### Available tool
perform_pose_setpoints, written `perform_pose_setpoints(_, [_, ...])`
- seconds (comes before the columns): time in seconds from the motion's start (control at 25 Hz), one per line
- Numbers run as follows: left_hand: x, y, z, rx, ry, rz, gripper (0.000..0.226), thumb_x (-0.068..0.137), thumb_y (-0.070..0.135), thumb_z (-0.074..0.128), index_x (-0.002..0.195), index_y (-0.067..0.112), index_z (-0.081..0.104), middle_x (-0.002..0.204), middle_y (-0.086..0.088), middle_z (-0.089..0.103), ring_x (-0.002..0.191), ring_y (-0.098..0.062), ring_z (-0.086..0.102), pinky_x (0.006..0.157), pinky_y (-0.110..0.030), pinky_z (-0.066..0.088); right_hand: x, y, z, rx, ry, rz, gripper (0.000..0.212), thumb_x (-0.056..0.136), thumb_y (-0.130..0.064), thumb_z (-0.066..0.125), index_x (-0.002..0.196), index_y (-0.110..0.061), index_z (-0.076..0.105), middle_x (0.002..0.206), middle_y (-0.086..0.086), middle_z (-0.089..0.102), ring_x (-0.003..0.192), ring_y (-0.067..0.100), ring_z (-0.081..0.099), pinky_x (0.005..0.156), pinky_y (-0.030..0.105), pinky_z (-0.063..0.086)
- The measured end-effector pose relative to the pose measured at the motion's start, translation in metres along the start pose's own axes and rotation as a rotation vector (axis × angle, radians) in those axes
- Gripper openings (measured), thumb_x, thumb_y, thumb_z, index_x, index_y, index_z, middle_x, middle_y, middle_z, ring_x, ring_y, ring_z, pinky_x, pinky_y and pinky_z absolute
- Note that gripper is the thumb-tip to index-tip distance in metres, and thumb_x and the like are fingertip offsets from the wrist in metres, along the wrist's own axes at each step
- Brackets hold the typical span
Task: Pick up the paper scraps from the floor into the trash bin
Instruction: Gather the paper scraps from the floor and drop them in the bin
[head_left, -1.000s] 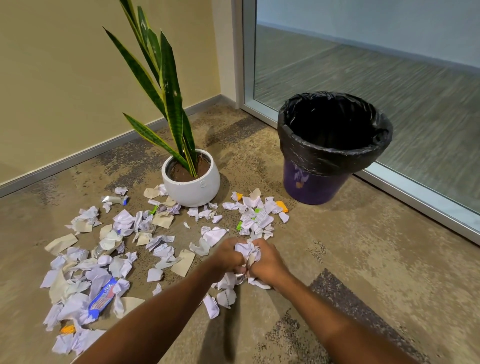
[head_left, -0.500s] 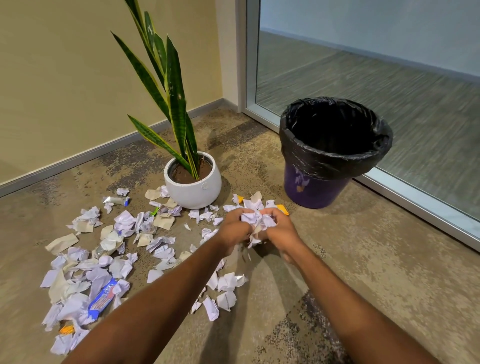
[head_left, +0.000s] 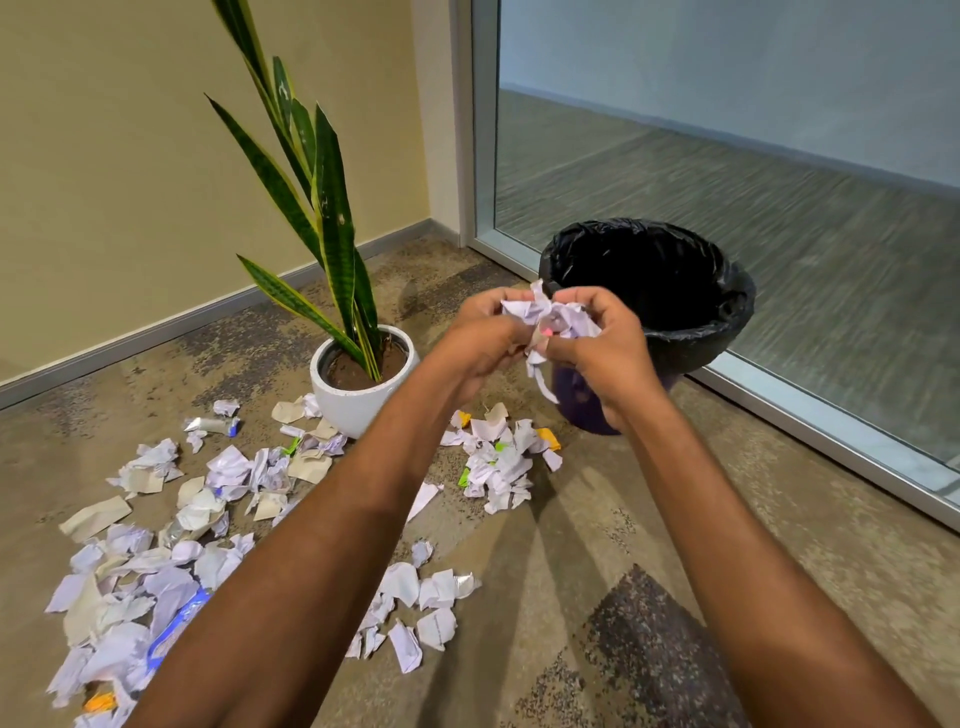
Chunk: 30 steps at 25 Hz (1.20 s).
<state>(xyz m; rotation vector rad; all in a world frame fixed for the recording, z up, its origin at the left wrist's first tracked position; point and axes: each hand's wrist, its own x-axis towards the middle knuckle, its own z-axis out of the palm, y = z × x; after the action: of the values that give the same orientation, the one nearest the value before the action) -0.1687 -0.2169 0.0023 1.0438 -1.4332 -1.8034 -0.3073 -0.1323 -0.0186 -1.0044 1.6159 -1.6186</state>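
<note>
Both hands hold one crumpled bunch of white paper scraps (head_left: 550, 325) in the air, just in front of the near rim of the trash bin (head_left: 717, 291). My left hand (head_left: 480, 338) grips the bunch from the left and my right hand (head_left: 605, 343) grips it from the right. The bin is purple with a black liner and stands open. Several white, beige and coloured paper scraps (head_left: 498, 457) lie on the floor below my hands, and a wider spread of scraps (head_left: 171, 525) lies to the left.
A white pot with a tall snake plant (head_left: 358, 384) stands left of the bin. A glass wall with a metal frame (head_left: 831, 447) runs behind and right of the bin. A beige wall with a skirting board closes the left side.
Both hands have lifted the bunch of scraps off the floor and carried it up and forward to the bin's near rim. A few scraps stayed on the floor where they gathered it.
</note>
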Motion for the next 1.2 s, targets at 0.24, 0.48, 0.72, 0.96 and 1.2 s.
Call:
perform_pose_setpoints(0.24, [0.019,0.021,0.050,-0.213,-0.044,0.071,0.057,0.078,-0.026,0.046,0.120,0.005,0.068,0.098,-0.011,0.078,0.081,-0.019,0.073,0.072,-0.028,0.060,0.036,-0.030,-0.036,-0.014,0.136,-0.045,0.044,0.072,0.003,0.087,0.102,-0.025,0.073,0.104,0.005,0.081,0.091,0.018,0.076,0.079,0.038,0.067])
perform_pose_setpoints(0.48, [0.046,0.023,0.092,-0.345,-0.027,-0.002,0.068,0.076,-0.016,0.050,0.140,0.007,0.055,0.124,-0.022,0.073,0.101,-0.030,0.067,0.095,-0.043,0.055,0.075,-0.029,-0.064,-0.022,0.207,0.086,0.040,0.076,0.012,0.072,0.101,-0.020,0.068,0.108,0.013,0.077,0.093,0.025,0.075,0.074,0.039,0.067])
perform_pose_setpoints(0.72, [0.057,0.019,0.097,-0.454,-0.068,-0.002,0.060,0.085,-0.008,0.050,0.143,0.009,0.058,0.120,-0.014,0.065,0.106,-0.025,0.066,0.097,-0.038,0.055,0.085,-0.020,-0.079,-0.092,0.300,0.176,0.054,0.068,-0.005,0.080,0.115,-0.026,0.064,0.110,0.008,0.072,0.097,0.028,0.077,0.075,0.041,0.067])
perform_pose_setpoints(0.96, [0.068,0.011,0.078,-0.373,-0.099,0.064,0.050,0.093,-0.003,0.053,0.139,0.012,0.066,0.139,-0.011,0.063,0.150,-0.030,0.045,0.129,-0.046,0.028,0.084,-0.013,-0.079,-0.234,0.369,0.045,0.029,0.088,-0.011,0.080,0.112,-0.025,0.074,0.115,0.000,0.068,0.097,0.011,0.069,0.071,0.020,0.055])
perform_pose_setpoints(1.2, [0.059,0.005,0.040,-0.388,-0.011,0.082,0.034,0.094,-0.004,0.057,0.125,0.004,0.069,0.119,-0.024,0.076,0.103,-0.033,0.079,0.099,-0.046,0.062,0.063,-0.010,-0.061,-0.241,0.410,-0.116,0.016,0.091,-0.013,0.075,0.092,-0.029,0.077,0.086,-0.008,0.076,0.080,0.010,0.074,0.077,0.036,0.065])
